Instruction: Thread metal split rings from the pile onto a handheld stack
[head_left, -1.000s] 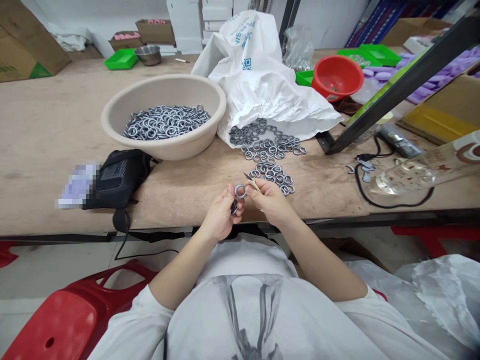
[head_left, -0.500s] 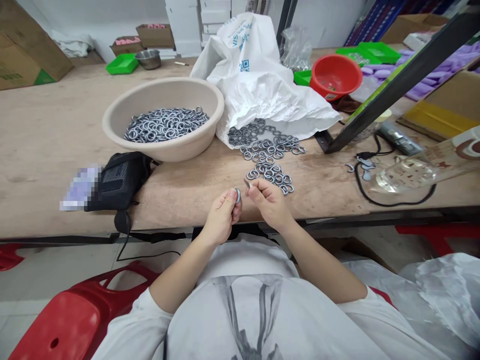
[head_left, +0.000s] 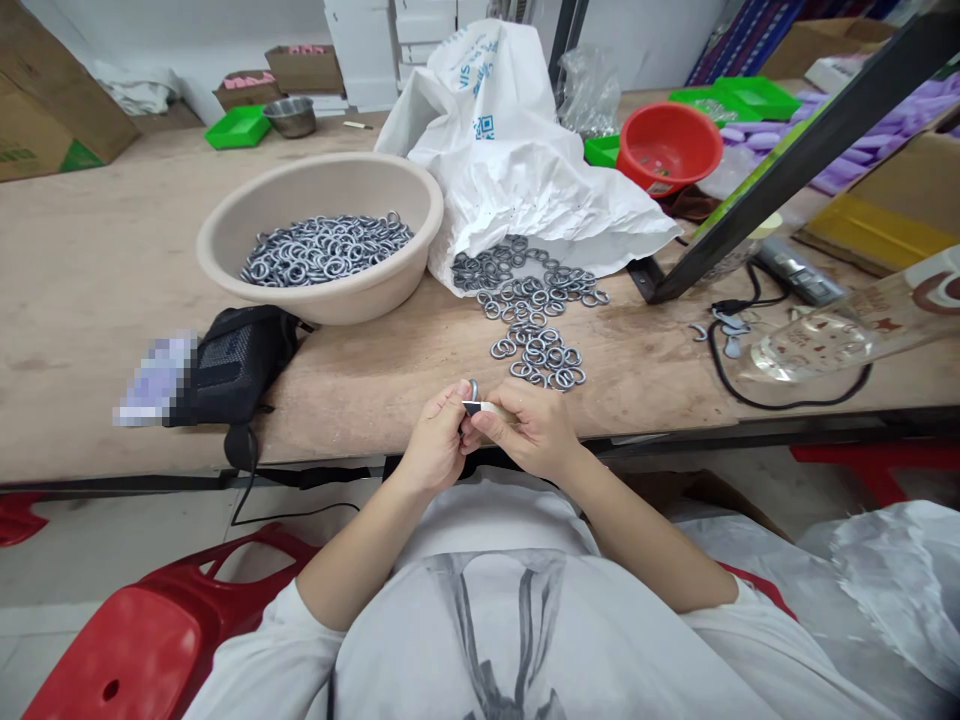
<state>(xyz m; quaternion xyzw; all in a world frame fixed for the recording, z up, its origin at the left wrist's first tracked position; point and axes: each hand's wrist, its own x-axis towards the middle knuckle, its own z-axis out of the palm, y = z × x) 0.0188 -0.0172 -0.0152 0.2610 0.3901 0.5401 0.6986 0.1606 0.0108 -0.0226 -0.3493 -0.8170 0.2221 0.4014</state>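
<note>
My left hand (head_left: 437, 437) pinches a grey ring (head_left: 473, 389) between thumb and fingers, close to the table's front edge. In my right hand (head_left: 531, 428) is a small knife (head_left: 472, 407) with a short dark blade and a pale handle, mostly covered by the fingers. Its blade reaches across to the ring and the left fingertips; exact contact is hard to see. Just beyond my hands lie loose grey rings (head_left: 541, 352) on the wooden table (head_left: 360, 390). They trail out of the mouth of a white woven sack (head_left: 517, 190).
A beige basin (head_left: 322, 300) holding many rings stands left of the sack. Nearer the front left lies a black pouch (head_left: 244, 365). A dark metal post (head_left: 780, 160) slants up on the right, near a clear bottle (head_left: 840, 340) and a cable. Behind is a red bowl (head_left: 667, 150).
My right hand has moved left and slightly down, bringing the knife blade to the ring in my left hand. The left hand has barely moved.
</note>
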